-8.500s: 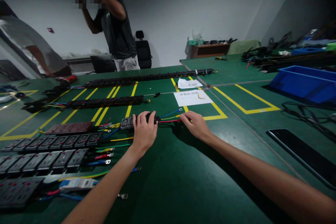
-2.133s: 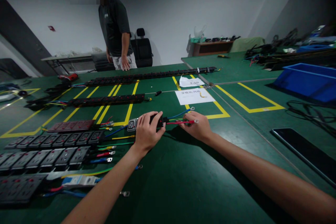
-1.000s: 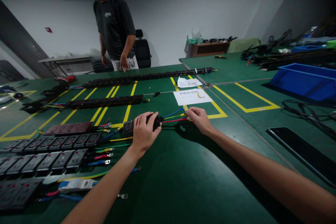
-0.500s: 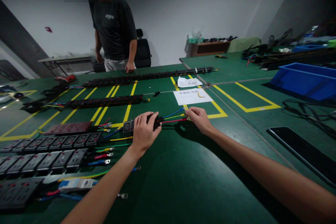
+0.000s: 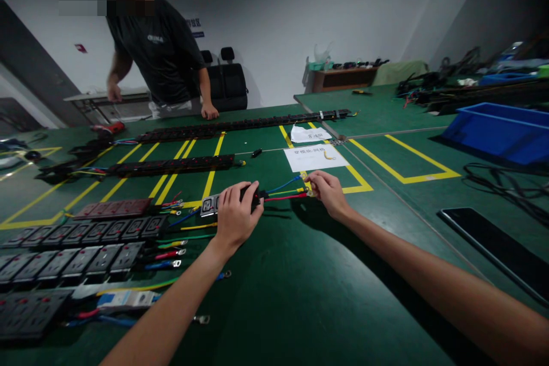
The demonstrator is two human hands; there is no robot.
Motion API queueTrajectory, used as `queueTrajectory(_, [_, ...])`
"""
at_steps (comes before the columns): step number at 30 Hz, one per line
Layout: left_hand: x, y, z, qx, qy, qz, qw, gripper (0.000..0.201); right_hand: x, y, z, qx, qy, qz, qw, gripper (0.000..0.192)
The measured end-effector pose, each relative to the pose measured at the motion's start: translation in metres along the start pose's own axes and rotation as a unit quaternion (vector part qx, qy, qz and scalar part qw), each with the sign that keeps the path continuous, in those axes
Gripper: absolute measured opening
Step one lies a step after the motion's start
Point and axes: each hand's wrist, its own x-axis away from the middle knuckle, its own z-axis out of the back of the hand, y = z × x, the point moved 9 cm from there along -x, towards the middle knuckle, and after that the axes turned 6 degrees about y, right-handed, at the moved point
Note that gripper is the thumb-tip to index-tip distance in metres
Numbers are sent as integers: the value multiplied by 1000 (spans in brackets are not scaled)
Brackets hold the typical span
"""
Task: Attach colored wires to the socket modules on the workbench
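Head cam: the left hand (image 5: 235, 213) is draping over a black socket strip (image 5: 210, 205) on the green table (image 5: 274, 291), fingers curling round it, probably to stop it sliding. The right hand (image 5: 327, 192) is bunching its fingertips by the ring lugs (image 5: 311, 194); can't tell if it's pinching one. Strip's looking blocky, with blue (image 5: 284, 185), yellow-green (image 5: 281, 193) and red wires (image 5: 285, 198) poking rightward.

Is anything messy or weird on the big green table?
A little. A curled yellow piece lies on the white paper sign, and a small black piece lies loose past the end of a long black strip. The other paper looks crumpled. I see no spills.
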Motion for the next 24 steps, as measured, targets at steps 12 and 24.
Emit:
queueTrajectory(12, [-1,6,6,6,27,-32,999,36,40,-74,-12,282,-43,410,866,59])
queueTrajectory(24, [0,9,11,30,46,-40,998,34,59,-90,-17,259,-29,486,834,12])
